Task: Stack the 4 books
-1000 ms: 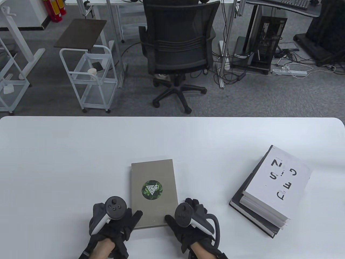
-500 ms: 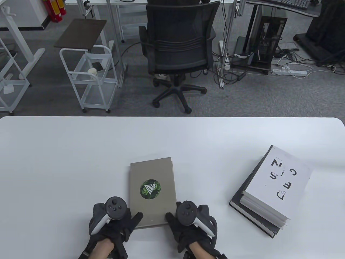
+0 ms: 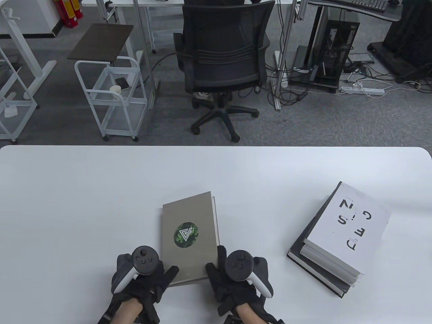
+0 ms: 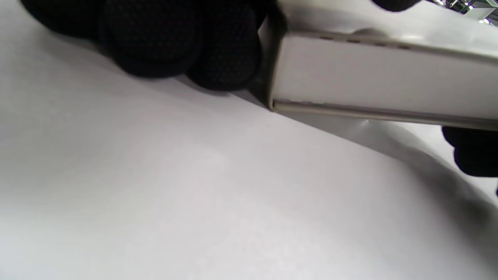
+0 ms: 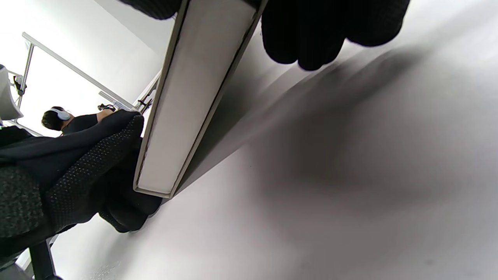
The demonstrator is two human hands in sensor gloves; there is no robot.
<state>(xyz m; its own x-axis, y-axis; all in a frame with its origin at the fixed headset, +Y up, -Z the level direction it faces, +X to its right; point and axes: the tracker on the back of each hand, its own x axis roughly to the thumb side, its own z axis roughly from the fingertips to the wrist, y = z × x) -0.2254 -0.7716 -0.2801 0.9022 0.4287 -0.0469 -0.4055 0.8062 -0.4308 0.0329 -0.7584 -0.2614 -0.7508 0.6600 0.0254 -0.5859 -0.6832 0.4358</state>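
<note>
The white worktop (image 3: 101,189) carries everything, largest first. Toward its right side lies a pile of books: a large black book (image 3: 305,248) flat on the surface, with a thick white book (image 3: 351,226) printed in bold black letters resting on top of it, skewed so the black cover shows along the pile's left and near edges. Near the middle of the near edge is a grey book (image 3: 189,236) with a round green emblem on its cover; from the table view I cannot tell whether another volume lies under it. The wrist views show its near end raised off the worktop, a shadow beneath it.

The left hand (image 3: 143,280) grips the grey book's near left corner, thumb on the cover and fingers (image 4: 186,42) curled beside its edge. The right hand (image 3: 236,283) grips the near right corner, thumb on top and fingers (image 5: 311,35) wrapped under the book's edge.
</note>
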